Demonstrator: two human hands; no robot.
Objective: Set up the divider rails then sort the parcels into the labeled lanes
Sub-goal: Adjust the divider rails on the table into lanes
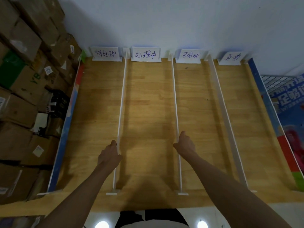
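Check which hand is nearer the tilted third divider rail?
Right. The right hand grips the middle rail, one lane from the tilted rail; the left hand grips the first rail, two lanes away.

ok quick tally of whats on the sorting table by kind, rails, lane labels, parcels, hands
White divider rails: 3 (left, middle, right)
Lane label cards: 4 ()
Hands on rails: 2 (left hand, right hand)
Parcels on the table: 0
Total: 9
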